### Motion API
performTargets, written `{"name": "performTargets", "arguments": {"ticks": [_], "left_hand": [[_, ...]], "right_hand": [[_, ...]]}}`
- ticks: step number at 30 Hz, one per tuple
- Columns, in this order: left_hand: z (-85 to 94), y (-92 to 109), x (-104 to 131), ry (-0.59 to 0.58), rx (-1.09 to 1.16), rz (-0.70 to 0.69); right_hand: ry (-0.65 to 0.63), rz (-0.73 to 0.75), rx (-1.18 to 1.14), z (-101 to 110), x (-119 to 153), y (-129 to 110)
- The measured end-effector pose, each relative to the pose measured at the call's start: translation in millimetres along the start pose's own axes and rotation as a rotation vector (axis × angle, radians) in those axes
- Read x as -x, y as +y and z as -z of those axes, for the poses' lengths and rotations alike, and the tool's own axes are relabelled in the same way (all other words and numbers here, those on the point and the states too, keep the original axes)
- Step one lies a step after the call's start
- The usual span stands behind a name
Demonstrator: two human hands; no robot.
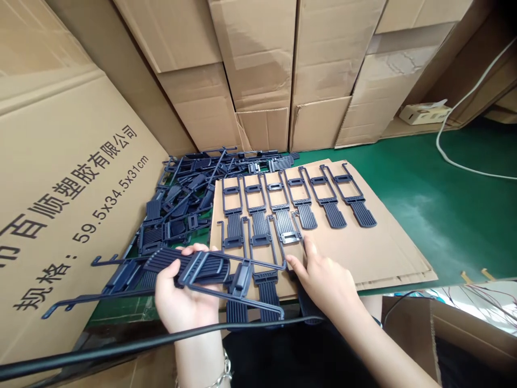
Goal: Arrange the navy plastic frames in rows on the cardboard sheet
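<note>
My left hand (pixel 186 296) is closed around a small stack of dark blue plastic frame parts (pixel 208 269), each with a ribbed paddle and long hooked side rods. The held stack overlaps the lower left of a cardboard sheet (pixel 383 248). Matching parts lie on that sheet in two rows, paddles pointing toward me. My right hand (pixel 327 280) is at the last part of the nearer row (pixel 290 237), thumb and index finger about its right rod. This hand hides much of the part's lower half, and its other fingers are out of sight.
A tangled heap of the same parts (pixel 177 210) lies left of the sheet on the green tabletop (pixel 407 188). Cardboard boxes (pixel 258 64) wall the back, and a printed carton (pixel 81 178) stands at left. A black cable (pixel 121 345) crosses the front; a white cable (pixel 444 151) hangs right.
</note>
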State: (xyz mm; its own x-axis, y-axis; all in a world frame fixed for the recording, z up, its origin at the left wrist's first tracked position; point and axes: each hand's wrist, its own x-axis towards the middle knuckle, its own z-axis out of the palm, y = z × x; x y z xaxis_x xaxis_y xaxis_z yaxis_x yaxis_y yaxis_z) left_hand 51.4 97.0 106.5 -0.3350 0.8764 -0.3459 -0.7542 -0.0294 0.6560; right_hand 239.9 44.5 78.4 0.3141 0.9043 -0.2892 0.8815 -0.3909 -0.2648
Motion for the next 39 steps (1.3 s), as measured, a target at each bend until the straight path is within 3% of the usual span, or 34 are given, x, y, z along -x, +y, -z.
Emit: {"name": "performTargets", "arguments": {"ticks": [2,4,6,8,10,14,17,21,26,30,33,39], "left_hand": [[-6.1,-7,3,-0.034,0.018,0.026],[-12.2,-12,4,-0.026,0.044,0.029],[-17.5,-17,6,-0.012,0.069,0.013],[-21.8,-21,8,-0.031,0.068,-0.016],[-25.4,-25,12,-0.074,0.046,-0.035],[-30.7,-33,20,-0.121,0.004,0.010],[-31.1,-36,23,-0.097,0.008,0.077],[-24.0,-39,23,-0.168,-0.010,0.116],[-11.5,-43,22,-0.338,-0.051,-0.008],[-7.2,-38,21,-0.498,-0.070,-0.064],[-4.3,-27,16,-0.591,-0.046,0.022],[0.2,-7,6,-0.905,-0.118,0.149]], "right_hand": [[0.037,0.000,-0.035,5,0,7],[0.161,0.043,-0.101,12,-1,14],[0.330,0.160,-0.232,18,-2,20],[0.412,0.321,-0.380,22,-3,23],[0.393,0.490,-0.437,24,-3,21],[0.322,0.690,-0.261,21,0,13],[0.229,0.724,-0.237,18,2,12],[0.118,0.712,-0.429,15,6,21],[-0.047,0.657,-0.748,12,10,30],[-0.335,0.589,-0.982,13,13,40],[-0.583,0.515,-1.183,15,13,54],[-1.017,0.573,-1.606,19,15,85]]}}
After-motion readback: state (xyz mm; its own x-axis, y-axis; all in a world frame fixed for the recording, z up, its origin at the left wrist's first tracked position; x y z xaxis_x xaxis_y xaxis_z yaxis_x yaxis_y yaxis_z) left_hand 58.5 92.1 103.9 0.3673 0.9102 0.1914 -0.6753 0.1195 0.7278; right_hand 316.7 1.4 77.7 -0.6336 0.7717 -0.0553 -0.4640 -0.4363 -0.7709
